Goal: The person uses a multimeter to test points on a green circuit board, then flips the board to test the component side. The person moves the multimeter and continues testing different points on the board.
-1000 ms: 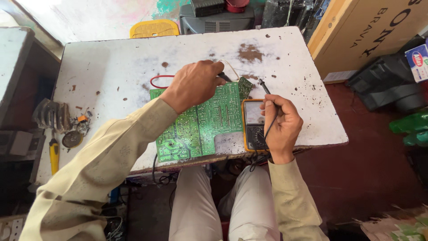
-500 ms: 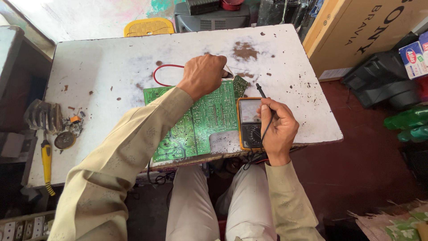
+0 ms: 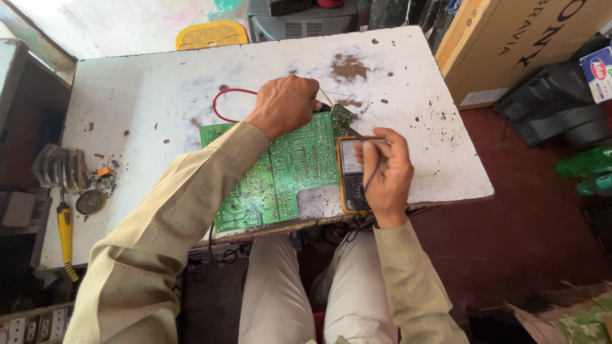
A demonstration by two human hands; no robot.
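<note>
Since a second ago the left hand (image 3: pixel 285 104) has slid a little toward the upper edge of the green circuit board (image 3: pixel 280 172), and the view has tilted so the surface (image 3: pixel 140 95) fills more of the frame; the right hand (image 3: pixel 384 175) has barely shifted. The left fingers are curled down over what appears to be a probe at the board's top right corner, its tip hidden beneath the knuckles, with a red lead (image 3: pixel 224 102) looping away toward the upper left. The right fingers pinch a thin black probe (image 3: pixel 354 134) that angles up toward the same corner, while the palm rests over a yellow-cased multimeter (image 3: pixel 349 172) lying just beside the board's right edge. Judged from this, probing is under way: both leads are at the board, though whether either tip is in contact, or any reading taken, cannot be told. The board lies solder side up at centre frame, partly under the left forearm, overhanging the near edge. At the far left sit a metal heat sink (image 3: pixel 58 167) and a yellow-handled screwdriver (image 3: pixel 65 232); a cardboard box (image 3: pixel 510 38) stands at upper right.
</note>
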